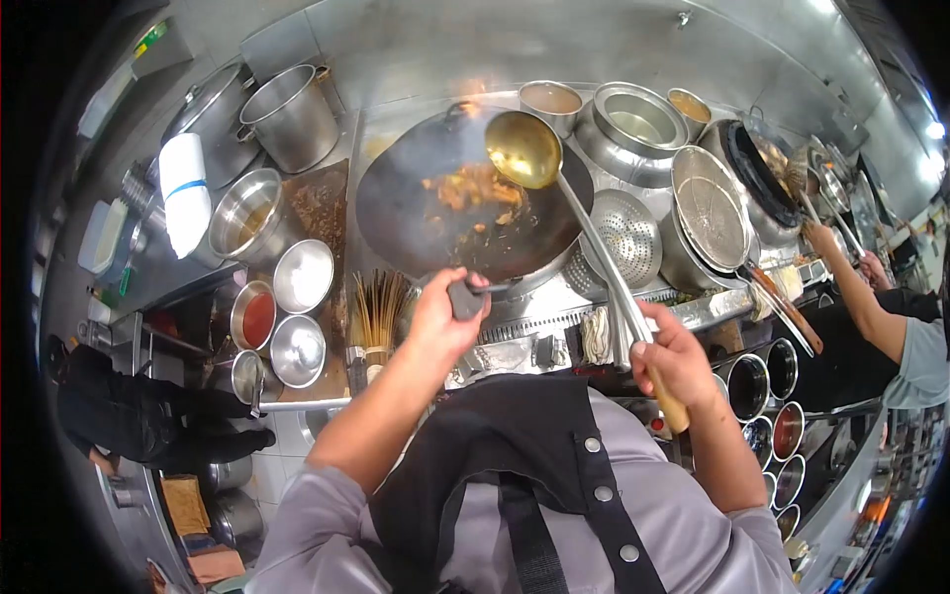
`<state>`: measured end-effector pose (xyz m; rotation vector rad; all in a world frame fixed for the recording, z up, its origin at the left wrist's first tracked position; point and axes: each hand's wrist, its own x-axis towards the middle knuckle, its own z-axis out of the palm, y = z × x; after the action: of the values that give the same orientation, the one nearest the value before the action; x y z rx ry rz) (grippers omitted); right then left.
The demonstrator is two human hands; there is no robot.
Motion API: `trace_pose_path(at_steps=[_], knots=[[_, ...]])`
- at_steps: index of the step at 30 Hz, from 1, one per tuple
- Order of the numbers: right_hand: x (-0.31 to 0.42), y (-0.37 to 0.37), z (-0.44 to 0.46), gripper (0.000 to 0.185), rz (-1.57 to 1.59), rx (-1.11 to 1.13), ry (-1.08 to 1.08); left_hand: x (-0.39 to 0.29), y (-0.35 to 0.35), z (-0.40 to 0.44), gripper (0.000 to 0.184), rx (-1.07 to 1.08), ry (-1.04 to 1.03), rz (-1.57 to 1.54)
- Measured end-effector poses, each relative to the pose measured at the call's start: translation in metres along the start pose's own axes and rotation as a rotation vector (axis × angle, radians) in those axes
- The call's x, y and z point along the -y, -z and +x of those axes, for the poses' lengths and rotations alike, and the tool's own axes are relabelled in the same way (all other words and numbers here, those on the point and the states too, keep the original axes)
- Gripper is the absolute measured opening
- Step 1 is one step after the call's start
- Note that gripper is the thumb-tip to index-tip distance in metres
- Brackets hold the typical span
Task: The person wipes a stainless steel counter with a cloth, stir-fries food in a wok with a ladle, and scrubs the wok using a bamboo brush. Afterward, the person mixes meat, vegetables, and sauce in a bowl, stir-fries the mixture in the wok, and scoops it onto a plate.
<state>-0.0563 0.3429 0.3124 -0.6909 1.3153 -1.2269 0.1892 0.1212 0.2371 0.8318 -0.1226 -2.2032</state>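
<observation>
My left hand (pixel 442 315) is closed around the dark grey handle of a large black wok (pixel 396 213). Browned pieces of food (pixel 473 188) lie in the wok, with smoke over them and a small flame at its far rim. In my right hand (pixel 675 354) is a long-handled ladle (pixel 522 150), gripped near its wooden end. The ladle's bowl is over the right half of the wok, beside the food; whether it touches the wok I cannot tell. Just right of the wok sits a perforated strainer (pixel 625 238).
Metal pots (pixel 290 119) stand behind on the left, near bowls and a red sauce (pixel 259 319). A bamboo brush (pixel 378 312) stands left of my left hand. A wire skimmer (pixel 709 203) rests on a pot. Co-workers are at right (pixel 866 297) and left (pixel 139 406).
</observation>
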Motion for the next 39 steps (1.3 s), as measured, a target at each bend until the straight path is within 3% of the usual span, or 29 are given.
trace_pose_path(at_steps=[2,7,8,10,13,17,18,19,20,21,24,27,28,30,32,34,39], knots=[[0.028,-0.013,0.006,0.058,-0.035,-0.042,-0.035,-0.007,-0.008,0.007,0.006,-0.109,-0.038,-0.049],[0.059,-0.022,0.025,0.052,-0.18,-0.189,-0.001,-0.001,0.033,0.01,0.006,0.044,-0.195,0.099],[0.066,-0.021,0.025,0.051,-0.264,-0.197,-0.016,0.007,0.04,0.002,0.01,0.016,-0.323,0.227],[0.078,-0.026,0.019,0.05,-0.273,-0.207,-0.136,0.024,0.033,-0.026,0.042,0.037,-0.62,0.375],[0.083,-0.056,0.0,0.041,0.039,-0.032,-0.261,0.014,0.055,-0.019,0.049,-0.02,-0.525,0.467],[0.065,-0.085,-0.007,0.036,0.721,0.212,-0.361,-0.005,0.054,-0.02,0.028,-0.044,-0.186,0.358],[0.058,-0.084,-0.006,0.036,0.725,0.208,-0.376,-0.01,0.052,-0.023,0.023,-0.094,-0.069,0.272],[0.051,-0.082,-0.007,0.037,1.016,0.276,-0.435,-0.014,0.046,-0.031,0.015,-0.129,0.062,0.137],[0.047,-0.081,-0.006,0.041,1.308,0.343,-0.485,-0.012,0.046,-0.042,0.015,-0.141,0.064,0.133],[0.041,-0.08,-0.008,0.053,1.33,0.437,-0.449,-0.009,0.043,-0.051,0.014,-0.137,0.089,0.053],[0.041,-0.082,-0.016,0.037,1.321,0.429,-0.483,-0.006,0.036,-0.066,0.012,-0.068,0.132,-0.009],[0.039,-0.081,-0.015,0.041,1.329,0.481,-0.403,-0.007,0.017,-0.039,0.009,-0.104,0.117,-0.016],[0.037,-0.08,-0.019,0.041,1.323,0.482,-0.407,-0.01,0.027,-0.013,0.008,0.05,0.122,-0.018],[0.032,-0.078,-0.027,0.047,1.325,0.584,-0.285,-0.014,0.005,-0.015,0.01,0.009,0.06,-0.003],[0.027,-0.071,-0.027,0.047,1.228,0.57,-0.264,-0.018,-0.009,-0.023,0.01,-0.028,0.057,-0.017],[0.024,-0.069,-0.026,0.043,0.823,0.461,-0.299,-0.023,-0.004,-0.013,0.011,-0.041,0.04,-0.027],[0.04,-0.067,-0.019,0.028,0.921,0.273,-0.397,-0.03,0.0,-0.011,0.017,-0.058,-0.142,0.012]])
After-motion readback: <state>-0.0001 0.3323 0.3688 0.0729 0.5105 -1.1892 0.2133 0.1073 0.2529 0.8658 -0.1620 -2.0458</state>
